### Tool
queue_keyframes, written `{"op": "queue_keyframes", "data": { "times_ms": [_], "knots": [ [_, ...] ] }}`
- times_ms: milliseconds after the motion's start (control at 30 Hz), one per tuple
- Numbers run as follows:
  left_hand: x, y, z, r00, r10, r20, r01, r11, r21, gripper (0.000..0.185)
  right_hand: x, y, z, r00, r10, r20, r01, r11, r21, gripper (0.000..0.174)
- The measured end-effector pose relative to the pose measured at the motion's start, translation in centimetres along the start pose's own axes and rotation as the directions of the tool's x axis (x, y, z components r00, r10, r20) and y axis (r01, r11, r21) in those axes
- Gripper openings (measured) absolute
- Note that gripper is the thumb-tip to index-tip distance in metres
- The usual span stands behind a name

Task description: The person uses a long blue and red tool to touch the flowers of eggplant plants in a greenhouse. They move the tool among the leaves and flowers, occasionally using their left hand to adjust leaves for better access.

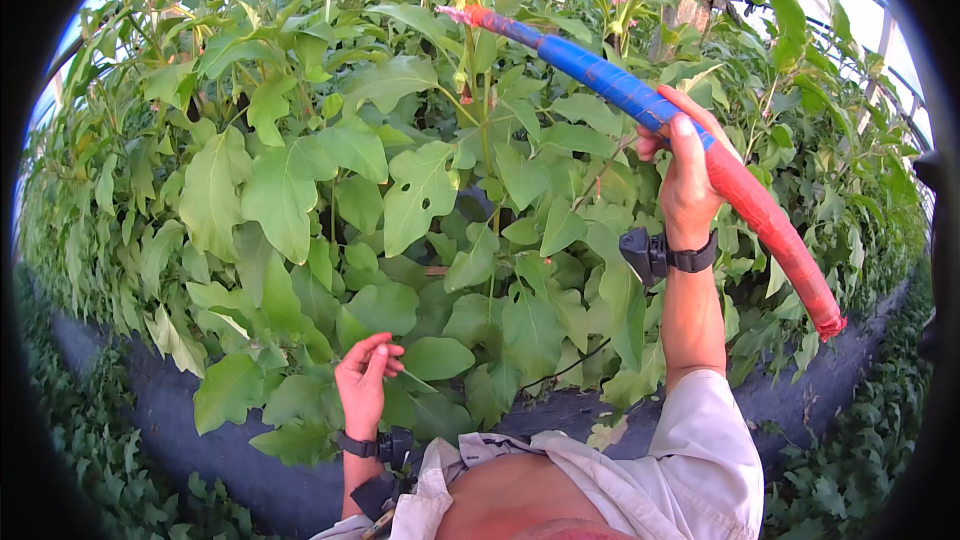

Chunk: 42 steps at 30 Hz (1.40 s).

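A long curved wand [765, 202], wrapped in blue and red tape, is held by my right hand [690, 157] near where the two colours meet. Its thin pinkish tip reaches up and left to an eggplant stem [471, 52], beside yellowish growth at the top; whether it touches is unclear. The thick red end hangs down to the right. Low on the left, my left hand [367, 375] has bent fingers among broad eggplant leaves [439, 358]. A thin pale line runs from its fingertips, but I cannot tell whether it is gripped.
Dense eggplant plants [300, 172] fill the row before me, one leaf [420, 195] with holes. Dark ground sheeting [225, 420] runs along their base. A thin black line [566, 369] crosses low foliage. A wooden post [686, 4] rises behind. Both wrists wear strapped black devices [652, 255].
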State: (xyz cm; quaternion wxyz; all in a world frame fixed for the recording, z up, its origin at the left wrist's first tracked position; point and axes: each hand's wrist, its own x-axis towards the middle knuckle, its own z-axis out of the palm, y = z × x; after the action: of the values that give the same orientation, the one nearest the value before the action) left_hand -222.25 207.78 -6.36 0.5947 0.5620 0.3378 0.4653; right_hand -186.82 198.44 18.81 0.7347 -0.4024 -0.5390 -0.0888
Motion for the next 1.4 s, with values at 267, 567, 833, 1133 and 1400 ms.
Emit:
{"op": "queue_keyframes", "data": {
  "times_ms": [267, 567, 833, 1133, 1400],
  "knots": [
    [0.0, 0.2, 2.9, 1.000, -0.020, -0.009, 0.020, 1.000, 0.021, 0.025, 0.7, 2.1, -0.1, 0.996, 0.015, 0.093, -0.022, 0.997, 0.072, 0.029],
    [1.1, 0.4, 2.4, 1.000, -0.010, -0.016, 0.010, 1.000, 0.029, 0.025, -3.2, 2.0, -3.6, 0.993, -0.015, -0.113, 0.031, 0.990, 0.137, 0.046],
    [5.7, -0.3, -2.7, 0.987, 0.004, 0.159, -0.003, 1.000, -0.012, 0.024, -6.0, -0.1, -1.3, 0.924, -0.059, -0.378, 0.003, 0.989, -0.148, 0.046],
    [9.5, 0.3, -7.2, 0.941, 0.001, 0.338, 0.008, 1.000, -0.024, 0.026, 2.2, 3.2, 3.7, 0.914, -0.060, -0.401, -0.029, 0.977, -0.213, 0.037],
    [8.2, 1.2, -6.8, 0.964, 0.003, 0.266, -0.016, 0.999, 0.047, 0.025, 4.6, 9.3, 7.1, 0.956, -0.032, -0.292, -0.034, 0.975, -0.218, 0.032]
  ]
}}
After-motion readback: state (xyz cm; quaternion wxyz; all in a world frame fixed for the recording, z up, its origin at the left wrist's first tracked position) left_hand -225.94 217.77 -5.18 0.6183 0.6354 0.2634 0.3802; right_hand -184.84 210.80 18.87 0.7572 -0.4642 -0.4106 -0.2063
